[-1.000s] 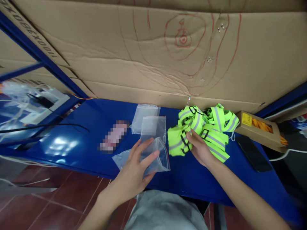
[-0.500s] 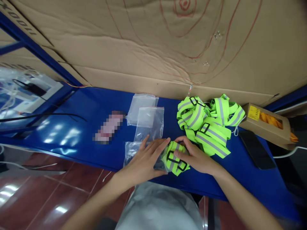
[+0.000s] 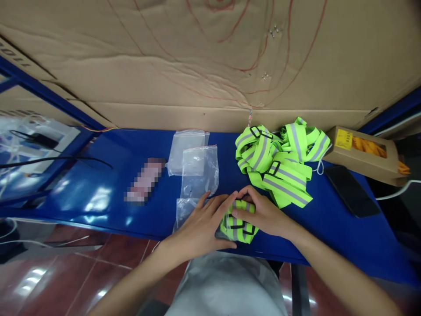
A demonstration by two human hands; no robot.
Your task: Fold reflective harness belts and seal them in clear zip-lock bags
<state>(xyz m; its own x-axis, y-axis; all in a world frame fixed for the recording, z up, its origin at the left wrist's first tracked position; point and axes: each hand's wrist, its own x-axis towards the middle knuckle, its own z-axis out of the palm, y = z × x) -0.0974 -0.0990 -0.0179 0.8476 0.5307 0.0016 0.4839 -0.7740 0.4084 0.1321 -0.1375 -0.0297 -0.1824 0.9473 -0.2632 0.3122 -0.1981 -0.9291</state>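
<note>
A folded bundle of neon-yellow reflective strap [image 3: 247,235], with grey stripes and black buckles, lies between my hands near the table's front edge. My right hand [image 3: 268,217] grips it from the right, thumb across the top. On the other side, my left hand [image 3: 204,228] is curved around the bundle's left end and a clear plastic bag [image 3: 222,233]. The bag appears to cover part of that end; my fingers hide how far. Beyond my left hand lie several flat zip bags [image 3: 201,169]. A loose pile of the same straps [image 3: 286,171] sits behind my right hand.
The blue table [image 3: 98,175] backs onto a cardboard panel [image 3: 197,87]. At right are a black phone [image 3: 351,191] and a windowed cardboard box [image 3: 365,153] with orange contents. A pixelated pinkish item [image 3: 144,181] lies left; cables and a white device [image 3: 62,142] stand far left.
The camera view has shifted slightly. The strap bundle has turned a little and sits closer into my left hand, with more of its left end between the fingers and the bag.
</note>
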